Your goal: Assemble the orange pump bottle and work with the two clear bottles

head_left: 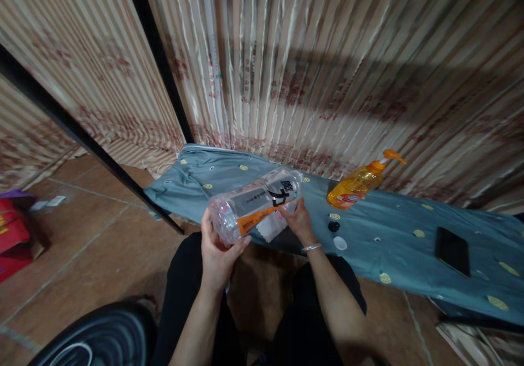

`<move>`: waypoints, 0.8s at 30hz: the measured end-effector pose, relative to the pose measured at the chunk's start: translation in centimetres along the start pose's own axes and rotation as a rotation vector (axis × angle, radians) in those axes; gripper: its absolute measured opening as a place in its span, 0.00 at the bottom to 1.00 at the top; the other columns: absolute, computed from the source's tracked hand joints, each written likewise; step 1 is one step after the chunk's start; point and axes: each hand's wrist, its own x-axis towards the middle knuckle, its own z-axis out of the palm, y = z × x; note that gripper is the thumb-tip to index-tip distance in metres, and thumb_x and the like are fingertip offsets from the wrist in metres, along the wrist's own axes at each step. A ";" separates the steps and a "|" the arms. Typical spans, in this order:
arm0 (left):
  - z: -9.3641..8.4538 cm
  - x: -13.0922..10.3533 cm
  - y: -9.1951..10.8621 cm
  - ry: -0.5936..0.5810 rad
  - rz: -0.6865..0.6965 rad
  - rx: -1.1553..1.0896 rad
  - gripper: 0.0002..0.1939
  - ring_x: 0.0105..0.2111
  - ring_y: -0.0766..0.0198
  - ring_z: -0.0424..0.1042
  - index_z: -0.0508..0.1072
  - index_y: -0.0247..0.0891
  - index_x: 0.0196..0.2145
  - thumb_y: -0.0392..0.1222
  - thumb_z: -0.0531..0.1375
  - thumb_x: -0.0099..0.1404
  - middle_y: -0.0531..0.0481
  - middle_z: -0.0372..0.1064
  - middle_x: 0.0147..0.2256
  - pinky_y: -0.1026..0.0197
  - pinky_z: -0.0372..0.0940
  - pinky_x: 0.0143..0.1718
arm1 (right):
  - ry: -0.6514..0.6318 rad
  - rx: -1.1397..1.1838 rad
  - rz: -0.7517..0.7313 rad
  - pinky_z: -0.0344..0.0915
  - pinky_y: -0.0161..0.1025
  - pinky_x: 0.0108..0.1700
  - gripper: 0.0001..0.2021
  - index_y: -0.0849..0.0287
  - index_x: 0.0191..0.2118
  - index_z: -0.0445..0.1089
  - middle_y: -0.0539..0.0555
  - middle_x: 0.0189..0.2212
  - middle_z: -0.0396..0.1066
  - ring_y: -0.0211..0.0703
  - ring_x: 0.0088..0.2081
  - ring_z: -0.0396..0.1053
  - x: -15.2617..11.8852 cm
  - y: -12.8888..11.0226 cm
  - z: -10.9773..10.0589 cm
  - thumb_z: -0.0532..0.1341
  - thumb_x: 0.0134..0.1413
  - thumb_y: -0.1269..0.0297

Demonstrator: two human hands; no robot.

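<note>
A large clear plastic bottle (pixel 256 205) with a grey and orange label lies tilted between my two hands, above the cloth-covered bench (pixel 393 246). My left hand (pixel 219 254) grips its left end from below, thumb along the underside. Around the right end are the fingers of my right hand (pixel 299 221), with a bracelet on that wrist. Something white and pink (pixel 271 228), perhaps a tissue or wrapper, shows under the bottle near my right fingers. A small black cap (pixel 334 226) and a white disc (pixel 339 243) lie just right of my right hand.
An orange pump bottle (pixel 352 188) stands on the bench at the right, and a black phone (pixel 452 250) lies farther right. Behind hangs a striped curtain (pixel 327 71). Black poles (pixel 159 49) rise at left. A red box (pixel 14 235) and round black object (pixel 102 336) are at left.
</note>
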 end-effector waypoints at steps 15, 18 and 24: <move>0.1 0.2 0.4 0.000 0.000 0.014 0.55 0.60 0.37 0.81 0.68 0.45 0.64 0.49 0.86 0.42 0.38 0.77 0.60 0.46 0.80 0.57 | 0.014 0.039 0.004 0.79 0.65 0.55 0.26 0.55 0.51 0.66 0.65 0.45 0.82 0.68 0.48 0.83 -0.1 -0.6 0.1 0.70 0.50 0.51; 0.0 0.3 0.3 0.002 0.001 0.012 0.56 0.59 0.38 0.82 0.68 0.46 0.64 0.49 0.86 0.41 0.38 0.77 0.61 0.47 0.80 0.55 | 0.013 0.042 0.006 0.79 0.66 0.55 0.25 0.55 0.51 0.66 0.65 0.46 0.82 0.68 0.49 0.83 -0.1 -0.6 0.0 0.70 0.51 0.52; -0.2 0.2 0.2 -0.022 0.009 0.054 0.57 0.55 0.40 0.84 0.66 0.47 0.68 0.50 0.85 0.44 0.36 0.74 0.63 0.51 0.83 0.46 | 0.011 0.061 0.002 0.79 0.66 0.57 0.25 0.56 0.52 0.67 0.66 0.47 0.82 0.69 0.51 0.83 -0.2 -0.8 0.0 0.70 0.52 0.52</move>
